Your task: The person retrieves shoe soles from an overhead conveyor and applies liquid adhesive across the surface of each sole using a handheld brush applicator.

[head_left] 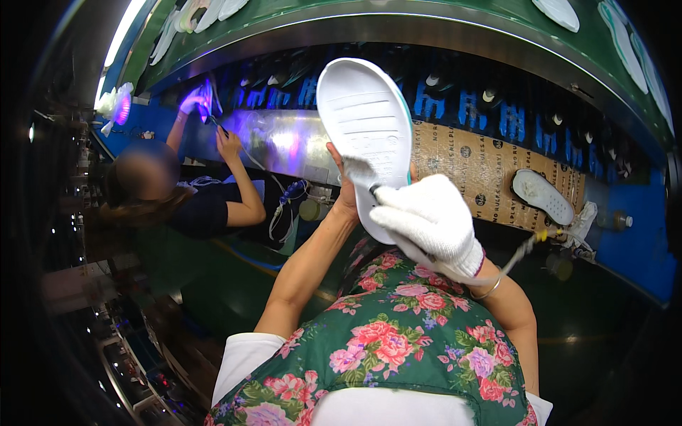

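My bare left hand [346,190] grips a white shoe sole [364,106] from below and along its left edge, and most of its fingers are behind it. The sole is tilted up, its ridged inner face toward me and a thin teal line along its right rim. My right hand [430,220], in a white knit glove, is closed around a brush [359,170]. The blurred bristles lie over the lower middle of the sole. From the brush a thin pale hose [522,254] runs off to the right.
Another sole [543,197] lies on printed brown cardboard [455,167]. Beside it are a crumpled white cloth [584,220] and a jar [615,220]. A green conveyor [440,15] carries soles along the back. At left, a co-worker [206,202] handles something under purple light.
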A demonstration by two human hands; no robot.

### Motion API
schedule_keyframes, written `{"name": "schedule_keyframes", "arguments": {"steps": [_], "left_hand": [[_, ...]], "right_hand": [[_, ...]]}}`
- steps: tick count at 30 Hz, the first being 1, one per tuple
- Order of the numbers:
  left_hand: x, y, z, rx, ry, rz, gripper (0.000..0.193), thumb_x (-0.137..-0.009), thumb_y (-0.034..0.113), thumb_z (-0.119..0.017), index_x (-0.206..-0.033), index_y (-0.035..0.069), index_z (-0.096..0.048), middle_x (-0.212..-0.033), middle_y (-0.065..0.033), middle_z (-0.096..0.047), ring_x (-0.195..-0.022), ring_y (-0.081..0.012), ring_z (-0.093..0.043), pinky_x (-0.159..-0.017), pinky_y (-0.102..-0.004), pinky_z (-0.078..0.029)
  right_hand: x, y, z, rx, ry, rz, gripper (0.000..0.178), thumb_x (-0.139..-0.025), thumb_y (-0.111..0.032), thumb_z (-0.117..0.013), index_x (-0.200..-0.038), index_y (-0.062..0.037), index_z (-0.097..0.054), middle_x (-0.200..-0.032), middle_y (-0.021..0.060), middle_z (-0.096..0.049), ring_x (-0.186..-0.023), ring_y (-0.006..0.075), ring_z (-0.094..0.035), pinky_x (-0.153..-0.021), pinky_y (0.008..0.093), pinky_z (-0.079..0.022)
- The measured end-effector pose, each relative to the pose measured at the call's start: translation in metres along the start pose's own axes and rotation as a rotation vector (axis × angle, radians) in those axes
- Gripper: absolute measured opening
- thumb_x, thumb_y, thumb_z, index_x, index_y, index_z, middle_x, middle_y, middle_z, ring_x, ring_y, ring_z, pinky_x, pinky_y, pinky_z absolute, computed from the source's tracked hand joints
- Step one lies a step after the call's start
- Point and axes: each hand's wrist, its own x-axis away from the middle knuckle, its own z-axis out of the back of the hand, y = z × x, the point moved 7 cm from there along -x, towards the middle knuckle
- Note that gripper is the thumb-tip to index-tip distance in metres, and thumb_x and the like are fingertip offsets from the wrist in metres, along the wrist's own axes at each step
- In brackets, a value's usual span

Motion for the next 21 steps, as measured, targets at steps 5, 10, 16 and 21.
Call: {"name": "schedule_keyframes", "arguments": {"steps": [5, 10, 16, 21], "left_hand": [[-0.007, 0.002, 0.011, 0.045, 0.073, -0.024, 0.125, -0.061, 0.102, -0.032, -0.136, 0.002, -0.043, -0.104, -0.0250, -0.062, -0.086, -0.0368, -0.065, -0.073, -0.0485, -0.056], [-0.010, 0.004, -0.003, 0.125, -0.011, 0.106, 0.123, -0.059, 0.102, -0.034, -0.128, 0.001, -0.050, -0.105, -0.0233, -0.061, -0.092, -0.0373, -0.063, -0.074, -0.0498, -0.057], [-0.013, 0.016, -0.005, 0.238, -0.109, 0.002, 0.118, -0.065, 0.097, -0.044, -0.120, -0.007, -0.052, -0.105, -0.0200, -0.059, -0.100, -0.0403, -0.058, -0.077, -0.0589, -0.057], [-0.022, 0.020, -0.004, 0.241, -0.170, 0.047, 0.116, -0.064, 0.097, -0.043, -0.117, -0.006, -0.053, -0.106, -0.0240, -0.059, -0.099, -0.0388, -0.060, -0.077, -0.0563, -0.058]], "right_hand": [[0.003, 0.015, 0.014, -0.129, 0.019, -0.152, 0.029, -0.070, 0.000, -0.078, -0.097, -0.0089, -0.075, -0.095, 0.0108, -0.074, -0.080, 0.0226, -0.070, -0.072, 0.0339, -0.053], [0.013, 0.004, -0.012, -0.029, 0.002, -0.035, 0.037, -0.065, 0.002, -0.076, -0.101, -0.0052, -0.072, -0.092, 0.0139, -0.071, -0.075, 0.0257, -0.068, -0.067, 0.0332, -0.052], [0.009, 0.009, 0.001, -0.112, 0.057, -0.100, 0.031, -0.067, -0.002, -0.080, -0.096, -0.0109, -0.074, -0.092, 0.0086, -0.073, -0.076, 0.0245, -0.069, -0.067, 0.0334, -0.052], [0.017, -0.004, -0.018, -0.128, -0.094, -0.026, 0.037, -0.063, -0.001, -0.078, -0.099, -0.0083, -0.072, -0.097, 0.0117, -0.072, -0.078, 0.0267, -0.069, -0.066, 0.0358, -0.051]]}}
